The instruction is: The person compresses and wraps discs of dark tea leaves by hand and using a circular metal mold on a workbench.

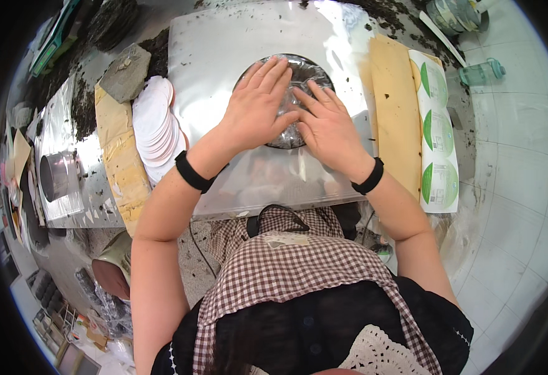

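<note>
A round, dark disc (307, 71), covered in clear plastic film, lies on the shiny metal sheet (217, 51) before me. A thin dark rim shows around it. Flat on the disc's left half rests my left hand (260, 105), palm down, fingers pointing away from me. My right hand (327, 126) lies palm down over its lower right part, fingers spread on the film. The two thumbs come close together near the middle. Neither hand grasps anything, and the hands hide much of the disc.
Left of the sheet are white paper circles (154, 126), a yellowish board (121, 164), a stone (126, 72) and a metal ring (56, 176). Dark discs (112, 23) are stacked beyond. At right lie a tan board (395, 117), round green-and-white labels (438, 136) and a teal bottle (482, 72).
</note>
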Demonstrator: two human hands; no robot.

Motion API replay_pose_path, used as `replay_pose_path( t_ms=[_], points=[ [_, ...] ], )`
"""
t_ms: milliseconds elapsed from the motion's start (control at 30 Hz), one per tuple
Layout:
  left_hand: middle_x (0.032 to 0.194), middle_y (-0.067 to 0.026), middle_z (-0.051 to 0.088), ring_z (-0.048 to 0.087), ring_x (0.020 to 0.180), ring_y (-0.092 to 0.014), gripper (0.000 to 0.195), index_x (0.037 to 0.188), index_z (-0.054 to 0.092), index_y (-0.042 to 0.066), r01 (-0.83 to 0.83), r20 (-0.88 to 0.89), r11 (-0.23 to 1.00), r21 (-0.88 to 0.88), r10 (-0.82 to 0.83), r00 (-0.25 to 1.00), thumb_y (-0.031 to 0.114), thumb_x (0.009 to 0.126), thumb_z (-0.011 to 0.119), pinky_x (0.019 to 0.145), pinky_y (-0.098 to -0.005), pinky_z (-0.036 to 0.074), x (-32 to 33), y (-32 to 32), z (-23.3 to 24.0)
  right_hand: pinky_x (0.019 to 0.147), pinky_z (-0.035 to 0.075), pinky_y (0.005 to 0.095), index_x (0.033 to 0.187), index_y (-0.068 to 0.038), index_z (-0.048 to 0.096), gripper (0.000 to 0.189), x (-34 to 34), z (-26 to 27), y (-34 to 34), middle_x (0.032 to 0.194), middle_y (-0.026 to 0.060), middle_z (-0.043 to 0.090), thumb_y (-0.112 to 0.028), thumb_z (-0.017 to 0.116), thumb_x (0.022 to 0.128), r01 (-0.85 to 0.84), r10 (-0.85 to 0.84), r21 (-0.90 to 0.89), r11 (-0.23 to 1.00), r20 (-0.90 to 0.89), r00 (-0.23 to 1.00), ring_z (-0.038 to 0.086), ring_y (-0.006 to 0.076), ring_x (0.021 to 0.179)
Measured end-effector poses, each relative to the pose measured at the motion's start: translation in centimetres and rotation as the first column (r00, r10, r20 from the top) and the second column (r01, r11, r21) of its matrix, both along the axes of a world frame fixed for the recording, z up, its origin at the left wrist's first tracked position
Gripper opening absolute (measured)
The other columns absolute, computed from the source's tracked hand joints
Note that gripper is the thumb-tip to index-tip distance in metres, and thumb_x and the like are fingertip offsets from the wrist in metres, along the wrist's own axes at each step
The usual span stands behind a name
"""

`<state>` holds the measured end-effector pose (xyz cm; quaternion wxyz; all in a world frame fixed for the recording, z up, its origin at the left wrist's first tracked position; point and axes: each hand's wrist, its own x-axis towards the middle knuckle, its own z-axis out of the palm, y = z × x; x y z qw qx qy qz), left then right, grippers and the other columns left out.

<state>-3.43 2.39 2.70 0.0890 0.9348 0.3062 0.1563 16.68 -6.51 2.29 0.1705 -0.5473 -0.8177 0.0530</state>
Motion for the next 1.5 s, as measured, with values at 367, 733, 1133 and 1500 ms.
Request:
replay_pose_path(
  t_ms=[367,733,1133,1500],
  points=[
    [0.166,-0.0083,0.037,0.031,0.154,-0.031,0.063,0.154,0.05,0.032,0.113,-0.155,0.988,0.104,-0.096,0.983,0.058,0.097,0.057,0.127,-0.0498,0.022,1.2,0.9,-0.3,0.097,0.054,0.0379,0.118,-0.001,0.073,0.029,12.8,2.1,-6.8,0.123,0.0169,0.071,-0.012,0.07,0.092,0.324,-0.289,0.016,0.946,-0.414,0.863,0.069,0.0316,0.11],
    [0.17,-0.0092,0.028,0.026,0.156,-0.034,0.058,0.155,0.048,0.036,0.071,-0.233,0.982,0.176,-0.028,0.972,0.048,0.099,0.056,0.127,-0.0495,0.018,2.0,0.2,-1.3,0.111,0.044,0.0493,0.136,0.009,0.054,0.058,19.9,-3.1,-22.7,0.141,0.0305,0.056,-0.015,0.072,0.085,0.78,-0.795,0.155,0.606,0.16,0.585,0.054,0.0451,0.132],
    [0.171,-0.0126,0.023,0.02,0.158,-0.035,0.058,0.16,0.04,0.036,0.048,-0.26,0.959,0.279,0.027,0.965,0.056,0.105,0.044,0.127,-0.05,0.014,1.9,0.3,-3.4,0.085,0.055,0.041,0.13,0.008,0.061,0.043,21.3,-11.2,-22.6,0.116,0.0213,0.069,-0.011,0.058,0.092,0.641,-0.646,0.428,0.637,0.75,0.141,0.067,0.035,0.108],
    [0.17,-0.0142,0.027,0.022,0.157,-0.036,0.076,0.164,0.03,0.02,0.015,-0.172,0.979,0.202,0.02,0.985,0.056,0.101,0.051,0.127,-0.0516,0.016,1.6,0.3,-3.3,0.08,0.054,0.0473,0.092,-0.003,0.06,0.012,21.8,-7.1,-23.8,0.089,0.0167,0.063,-0.013,0.065,0.087,0.683,-0.714,0.211,0.699,0.252,0.653,0.064,0.0368,0.09]
  ],
)
